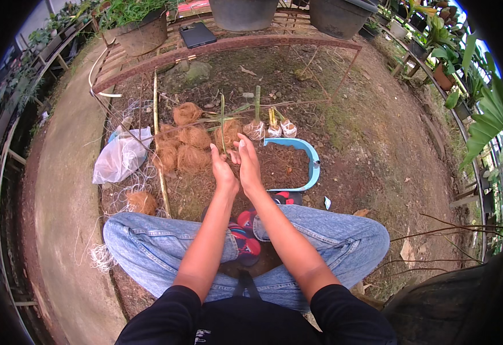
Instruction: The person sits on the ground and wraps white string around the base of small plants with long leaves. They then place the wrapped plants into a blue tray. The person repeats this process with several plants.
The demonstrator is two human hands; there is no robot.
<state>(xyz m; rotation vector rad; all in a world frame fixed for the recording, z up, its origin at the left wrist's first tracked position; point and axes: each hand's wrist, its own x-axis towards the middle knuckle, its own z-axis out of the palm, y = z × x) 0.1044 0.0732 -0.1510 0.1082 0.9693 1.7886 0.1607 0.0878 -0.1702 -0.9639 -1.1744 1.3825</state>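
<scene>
My left hand (223,173) and my right hand (249,169) are cupped towards each other in front of my shins. A slender green plant stem (223,113) rises from between them; its base and whatever lies in my palms are hidden. Just right of my right hand is a light blue plastic container (314,166) with dark soil (284,166) in it. Beyond the hands stand three string-wrapped root balls (255,130) with cut stems. Several brown coconut-fibre bundles (194,158) are heaped to the left, and one fibre bundle (233,129) sits behind the fingers.
A white plastic bag (122,157) and tangled white string (137,189) lie left of a thin bamboo stick (161,181). A separate fibre bundle (141,202) rests near my left knee. Ahead is a rusty metal rack (234,43) bearing large pots (245,15) and a dark phone (196,34).
</scene>
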